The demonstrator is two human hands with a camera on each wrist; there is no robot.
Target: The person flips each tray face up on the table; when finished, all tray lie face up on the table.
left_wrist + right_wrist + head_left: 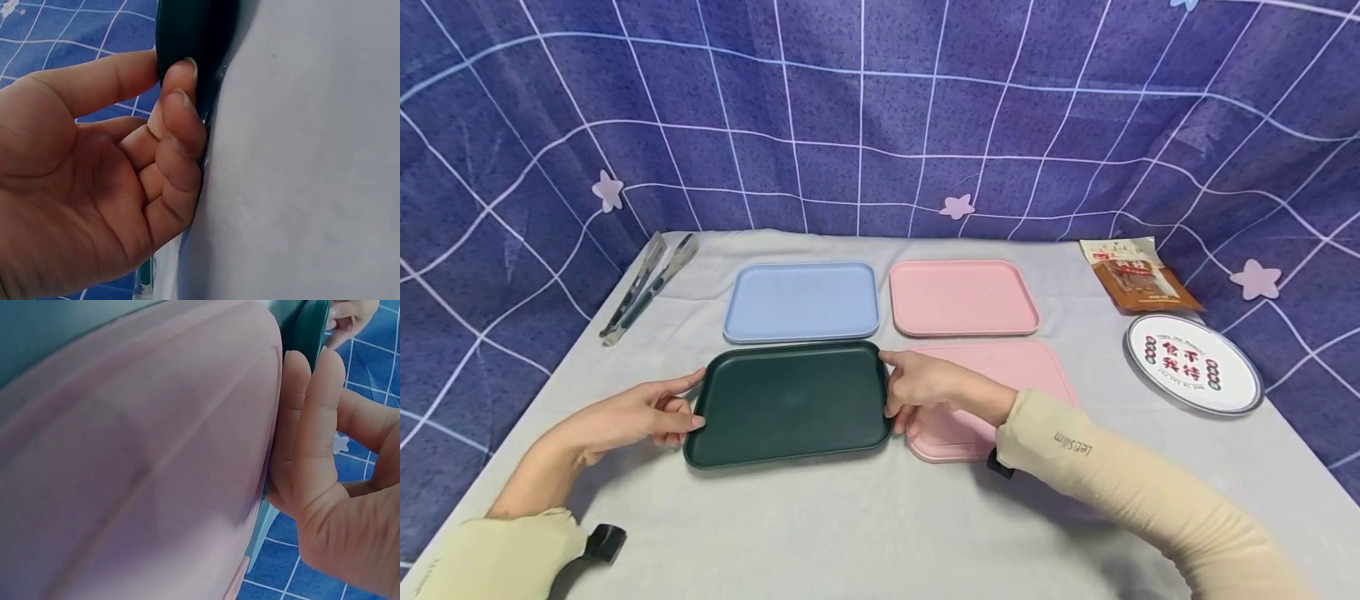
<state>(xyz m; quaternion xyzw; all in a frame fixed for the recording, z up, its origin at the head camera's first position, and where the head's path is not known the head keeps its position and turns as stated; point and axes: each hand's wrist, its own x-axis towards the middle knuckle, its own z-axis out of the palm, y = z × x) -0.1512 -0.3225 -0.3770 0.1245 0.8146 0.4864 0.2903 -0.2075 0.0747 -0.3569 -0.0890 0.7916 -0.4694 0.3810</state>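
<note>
A dark green rectangular tray (pixel 790 404) lies in the middle of the head view, nearest to the person. At its left edge the left hand (pixel 651 412) grips the rim, thumb at the front part and index finger stretched toward the back corner. In the left wrist view, its other fingers (pixel 181 125) curl against the tray's side. The right hand (pixel 928 387) holds the opposite short edge, index finger by the back right corner. Beneath the right wrist is a pink tray (pixel 958 437), partly covered by the hand and forearm.
Behind are a blue tray (pixel 802 302) and another pink tray (pixel 964 297). Tongs (pixel 651 287) lie at the back left. A brown snack packet (pixel 1138 275) and a white plate with red writing (pixel 1195 364) are on the right. A patterned curtain (pixel 865 117) borders the table.
</note>
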